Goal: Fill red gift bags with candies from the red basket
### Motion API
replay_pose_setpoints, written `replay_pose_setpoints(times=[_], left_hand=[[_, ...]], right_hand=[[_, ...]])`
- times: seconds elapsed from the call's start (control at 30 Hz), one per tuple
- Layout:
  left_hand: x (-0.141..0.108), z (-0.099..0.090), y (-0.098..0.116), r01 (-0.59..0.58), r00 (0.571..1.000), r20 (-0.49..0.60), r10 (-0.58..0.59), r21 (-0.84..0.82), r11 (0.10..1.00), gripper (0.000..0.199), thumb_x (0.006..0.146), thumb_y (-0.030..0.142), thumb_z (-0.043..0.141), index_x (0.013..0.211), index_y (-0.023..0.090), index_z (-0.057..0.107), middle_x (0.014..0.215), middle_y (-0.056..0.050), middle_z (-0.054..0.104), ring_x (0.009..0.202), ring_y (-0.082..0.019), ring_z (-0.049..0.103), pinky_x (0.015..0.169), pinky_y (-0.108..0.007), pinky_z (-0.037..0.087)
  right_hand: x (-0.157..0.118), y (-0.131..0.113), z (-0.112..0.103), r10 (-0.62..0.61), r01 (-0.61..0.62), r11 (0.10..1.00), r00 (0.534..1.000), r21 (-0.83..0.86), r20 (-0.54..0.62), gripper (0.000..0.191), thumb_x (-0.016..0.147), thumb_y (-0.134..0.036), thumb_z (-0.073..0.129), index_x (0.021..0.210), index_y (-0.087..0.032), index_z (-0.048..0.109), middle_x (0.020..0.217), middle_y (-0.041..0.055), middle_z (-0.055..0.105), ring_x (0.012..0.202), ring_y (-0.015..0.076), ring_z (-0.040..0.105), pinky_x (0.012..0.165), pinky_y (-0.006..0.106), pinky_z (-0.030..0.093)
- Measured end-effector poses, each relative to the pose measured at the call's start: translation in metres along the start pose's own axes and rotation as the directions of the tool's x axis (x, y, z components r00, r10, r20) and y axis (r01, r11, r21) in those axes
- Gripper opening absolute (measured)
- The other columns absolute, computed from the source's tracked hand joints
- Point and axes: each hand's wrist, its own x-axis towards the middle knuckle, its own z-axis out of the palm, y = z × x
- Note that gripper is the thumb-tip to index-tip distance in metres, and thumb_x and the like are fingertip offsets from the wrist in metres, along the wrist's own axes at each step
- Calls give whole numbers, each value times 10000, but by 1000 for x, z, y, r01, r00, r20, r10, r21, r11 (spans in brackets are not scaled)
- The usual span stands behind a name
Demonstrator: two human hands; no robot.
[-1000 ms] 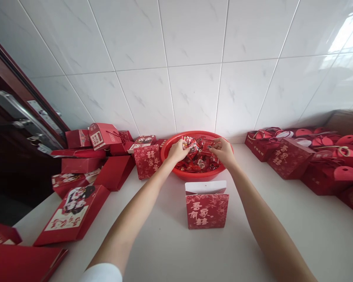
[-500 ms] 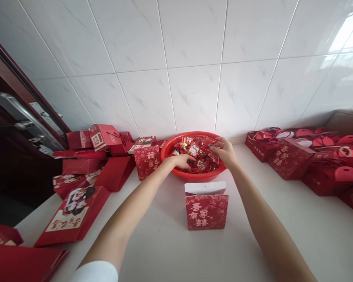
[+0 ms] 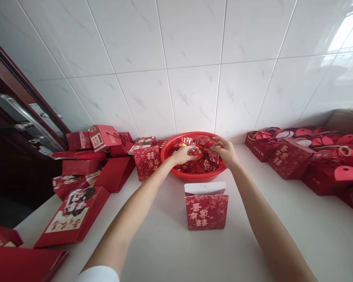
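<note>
A red plastic basket (image 3: 196, 177) full of red-wrapped candies (image 3: 204, 164) stands by the wall. Over its left part, my left hand (image 3: 184, 154) is closed on a red-wrapped candy (image 3: 197, 152). At the right rim, my right hand (image 3: 226, 152) pinches another red wrapped candy (image 3: 206, 142), held above the pile. An open red gift box (image 3: 206, 211) with white characters stands upright just in front of the basket, its white flap (image 3: 205, 188) raised. Neither hand touches this box.
Red gift boxes (image 3: 73, 215), some flat and some folded, crowd the left side of the white table (image 3: 161, 250). Closed red boxes with cord handles (image 3: 291, 158) stand in rows at right. A tiled wall (image 3: 194, 90) rises behind; a door handle (image 3: 20, 113) is at left.
My left hand has lifted slightly out of the candies with a red candy in its fingers. My right hand stays near the right rim, its candy tilted differently. The box has not moved.
</note>
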Motion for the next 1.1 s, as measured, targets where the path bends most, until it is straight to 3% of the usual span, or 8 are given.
replay_pose_setpoints(times=[0.1, 0.23, 0.4, 0.5, 0.67, 0.83, 0.97, 1.1], left_hand=[[3, -1, -4, -85, 992, -97, 75, -108, 990, 477, 756, 285, 779, 1209, 167, 685, 1260, -127, 698, 1227, -301, 619, 1067, -446, 472], [4, 0, -10, -125, 987, -120, 103, -196, 972, 470, 777, 304, 776, 1221, 180, 682, 1362, -138, 647, 1330, -327, 555, 1119, -482, 432], [5, 1, -13, -125, 987, -134, 94, -250, 960, 516, 762, 335, 804, 1240, 190, 673, 1382, -143, 629, 1329, -342, 554, 1082, -484, 471], [4, 1, -11, -127, 988, -120, 97, -282, 951, 527, 756, 326, 806, 1242, 180, 664, 1369, -150, 630, 1312, -333, 563, 1047, -469, 499], [1, 0, -7, -153, 986, -114, 125, -285, 946, 505, 741, 288, 810, 1219, 198, 672, 1427, -128, 579, 1288, -301, 575, 1062, -448, 486], [1, 0, -6, -162, 984, -126, 130, -294, 942, 538, 729, 238, 811, 1244, 229, 660, 1454, -111, 558, 1322, -285, 537, 1055, -434, 486], [-1, 0, -3, -177, 981, -133, 140, -324, 929, 578, 721, 241, 814, 1271, 212, 637, 1367, -132, 615, 1301, -282, 552, 1047, -436, 483], [-2, -1, 0, -176, 980, -148, 132, -347, 921, 586, 712, 252, 822, 1264, 195, 634, 1299, -136, 652, 1284, -276, 570, 1069, -445, 462]], right_hand=[[0, 0, -1, -33, 34, 995, 999, -98, 15, 305, 562, -247, 740, 859, -197, 691, 877, 35, 725, 825, 221, 707, 783, 362, 583], [-2, -3, -2, -7, 15, 975, 999, -221, 36, 293, 601, -239, 662, 878, -189, 743, 940, 60, 756, 839, 236, 693, 747, 352, 568], [-6, -7, -3, -43, 65, 974, 994, -219, 104, 221, 681, -323, 677, 857, -207, 743, 1001, 57, 743, 922, 250, 696, 811, 368, 575], [-3, -2, -4, -40, 61, 987, 989, -148, 144, 265, 642, -383, 800, 773, -211, 647, 871, 45, 707, 857, 247, 699, 822, 422, 584], [2, 7, -7, -25, 35, 991, 996, -127, 80, 474, 507, -274, 872, 879, -223, 583, 956, 35, 666, 872, 223, 667, 782, 422, 586], [-1, -2, -4, 63, -19, 981, 972, -194, 225, 372, 547, -228, 802, 879, -192, 639, 912, 45, 699, 881, 225, 663, 791, 383, 568], [-2, -4, -1, 85, -51, 970, 988, -238, 132, 270, 581, -210, 753, 783, -212, 573, 742, -12, 661, 744, 182, 639, 661, 310, 544], [-1, -3, 1, 99, -82, 967, 993, -242, 61, 205, 637, -203, 684, 812, -220, 578, 757, -8, 672, 704, 171, 638, 611, 291, 534]])
